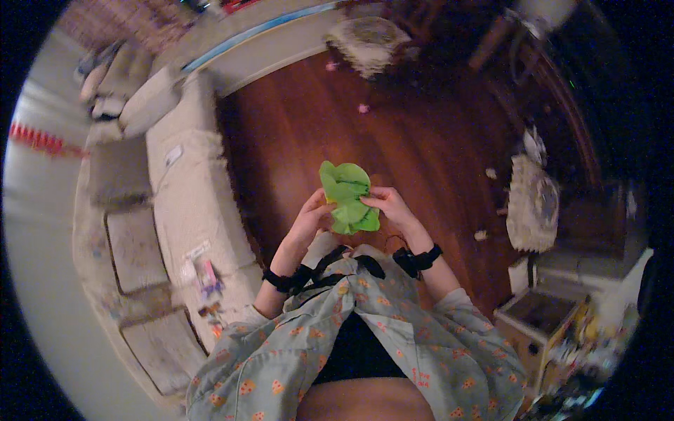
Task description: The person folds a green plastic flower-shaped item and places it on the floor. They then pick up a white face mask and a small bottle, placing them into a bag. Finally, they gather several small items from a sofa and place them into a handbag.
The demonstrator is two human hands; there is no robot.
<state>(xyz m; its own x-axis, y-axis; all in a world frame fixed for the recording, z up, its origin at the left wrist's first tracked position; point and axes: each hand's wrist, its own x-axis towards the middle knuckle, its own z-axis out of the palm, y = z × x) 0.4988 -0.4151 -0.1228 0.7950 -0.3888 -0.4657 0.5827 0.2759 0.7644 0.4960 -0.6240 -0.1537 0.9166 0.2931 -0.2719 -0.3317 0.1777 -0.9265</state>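
Between my two hands is a thin, bright green piece with rounded lobes and dark markings, held up above the wooden floor. What it is made of, paper or plastic, I cannot tell. My left hand pinches its left edge, where a bit of yellow shows. On the opposite edge, my right hand grips it between thumb and fingers. Each wrist wears a black strap, the left strap and the right strap.
A sofa with a cream cover runs along the left, with a pink and purple item on it. A stool with a shaggy cover stands right, another covered seat ahead. Small pink things lie on the wooden floor.
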